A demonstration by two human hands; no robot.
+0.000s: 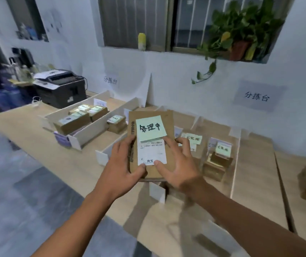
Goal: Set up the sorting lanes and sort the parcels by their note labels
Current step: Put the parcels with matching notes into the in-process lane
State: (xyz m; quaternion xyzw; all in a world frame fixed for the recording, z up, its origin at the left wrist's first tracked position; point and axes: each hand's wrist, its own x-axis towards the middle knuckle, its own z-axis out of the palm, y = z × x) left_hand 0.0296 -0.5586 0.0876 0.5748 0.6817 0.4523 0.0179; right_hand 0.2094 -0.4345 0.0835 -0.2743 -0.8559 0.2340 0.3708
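Parcel: flat cardboard parcel (pixel 169 125) held up over the middle lanes (pixel 100 125) of the table (pixel 20 121), long axis near-to-far.
Note: green sticky note (pixel 150 127) on its far half.
Grip: left hand (pixel 123 161) and right hand (pixel 180 165) each clasp a side of the near end.
Reach: both equally near; matching lane unreadable.

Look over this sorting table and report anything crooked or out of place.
Only a minor thing: on the parcel held by the left hand and right hand, the green note sits tilted and overlaps the white shipping label. The other parcels lie fairly orderly in the lanes; nothing looks spilled or damaged.
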